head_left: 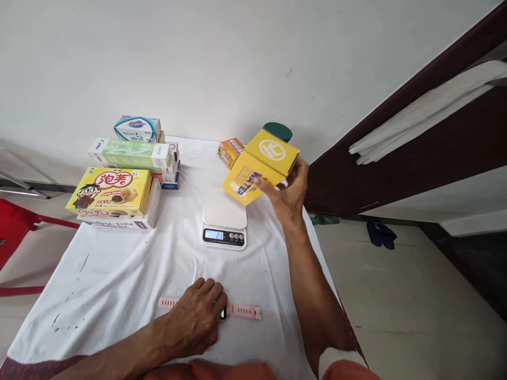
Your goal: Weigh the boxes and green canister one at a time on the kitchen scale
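Note:
My right hand (289,192) grips a yellow cardboard box (259,166) by its right side, thumb on the printed face. The box is tilted in the air above and behind a white digital kitchen scale (224,224), whose display is lit. Nothing rests on the visible part of the scale's platform. Near the front of the table, my left hand (200,314) lies with curled fingers over a watch with a pink strap (245,311). Its fingers cover most of the watch face, and the strap stretches out on both sides.
Stacked cartons stand at the left, including a yellow cream-puff box (111,192) and a green-and-white box (129,153). Behind the held box are a small orange box (229,152) and a dark green round lid (278,130). A red chair (16,227) is at the left.

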Demonstrator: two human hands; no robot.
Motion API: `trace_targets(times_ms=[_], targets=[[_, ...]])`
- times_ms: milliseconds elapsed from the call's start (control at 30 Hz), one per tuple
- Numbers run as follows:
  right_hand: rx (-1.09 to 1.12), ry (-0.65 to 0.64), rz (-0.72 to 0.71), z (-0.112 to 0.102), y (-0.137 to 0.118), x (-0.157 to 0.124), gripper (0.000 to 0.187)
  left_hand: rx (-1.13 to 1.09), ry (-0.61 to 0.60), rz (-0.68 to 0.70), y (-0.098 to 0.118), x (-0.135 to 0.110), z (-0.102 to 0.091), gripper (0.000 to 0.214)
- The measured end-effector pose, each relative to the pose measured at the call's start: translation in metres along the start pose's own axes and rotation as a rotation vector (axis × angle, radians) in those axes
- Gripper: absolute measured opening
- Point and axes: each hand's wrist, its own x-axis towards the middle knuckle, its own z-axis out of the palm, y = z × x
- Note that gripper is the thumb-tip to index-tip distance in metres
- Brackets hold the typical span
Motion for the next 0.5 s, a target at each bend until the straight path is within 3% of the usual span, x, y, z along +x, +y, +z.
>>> trace_targets(times_ms=[267, 500], targets=[[-0.134, 0.178, -0.014, 0.002, 0.068, 0.06, 0.095, -0.048, 0.055, -0.01, -0.005, 0.002, -0.002, 0.034], [-0.284, 0.091, 0.004, 0.01, 0.091, 0.06, 0.085, -0.022, 0.082, 0.046, -0.014, 0.006, 0.0, 0.028]])
